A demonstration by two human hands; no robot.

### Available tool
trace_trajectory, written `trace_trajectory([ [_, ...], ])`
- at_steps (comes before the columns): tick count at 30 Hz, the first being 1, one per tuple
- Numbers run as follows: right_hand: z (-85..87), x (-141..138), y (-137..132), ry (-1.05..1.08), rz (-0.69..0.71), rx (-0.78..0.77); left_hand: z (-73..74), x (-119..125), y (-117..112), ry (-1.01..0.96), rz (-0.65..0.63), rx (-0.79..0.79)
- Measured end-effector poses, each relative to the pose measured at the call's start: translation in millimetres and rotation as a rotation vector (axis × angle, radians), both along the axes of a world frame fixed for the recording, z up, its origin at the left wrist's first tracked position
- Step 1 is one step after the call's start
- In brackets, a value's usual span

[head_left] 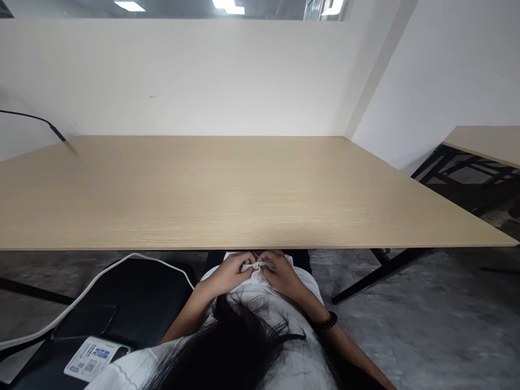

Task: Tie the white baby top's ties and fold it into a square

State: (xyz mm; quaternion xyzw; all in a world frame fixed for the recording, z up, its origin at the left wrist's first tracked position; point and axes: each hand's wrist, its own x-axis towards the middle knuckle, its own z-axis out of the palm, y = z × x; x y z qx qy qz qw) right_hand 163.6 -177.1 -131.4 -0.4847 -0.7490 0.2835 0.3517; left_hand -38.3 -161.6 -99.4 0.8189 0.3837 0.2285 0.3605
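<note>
Wide pale wood-grain desk [227, 189], smooth and flat. I see both hands just below its near edge, over a white knitted top [300, 357]. The left hand [228, 272] and right hand [282, 275] curl inward, knuckles nearly meeting, pinching a small whitish crumpled object [255, 266] between them. Fingers hide most of it, so I can't tell the material. Loose dark hair [239, 346] covers part of the forearms. Black beaded bracelet [328, 320] on the right wrist. White cable [101, 281] crosses a black padded seat [134, 303] at near left.
</note>
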Motion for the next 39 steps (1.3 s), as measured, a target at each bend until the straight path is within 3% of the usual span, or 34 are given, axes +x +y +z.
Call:
trace_trajectory([
  [7,6.9,-5,-14,0.148,-0.075,0.184,4.7,1,-3,-0.052,0.015,-0.015],
  [16,13.0,-5,-21,0.211,-0.14,0.283,14.9,-1,-9,-0.113,0.041,0.059],
  [22,9.8,-2,-21,0.188,-0.079,0.339,17.2,1,-10,-0.141,0.02,0.082],
  [28,8.0,-2,-22,0.184,-0.041,0.335,14.6,4,-11,-0.092,0.054,0.093],
  [34,17.2,-5,-29,0.276,-0.026,0.296,14.0,5,-10,-0.004,0.056,0.062],
  [39,15.5,0,-35,0.422,-0.133,0.24,16.3,1,-8,0.031,0.048,0.055],
])
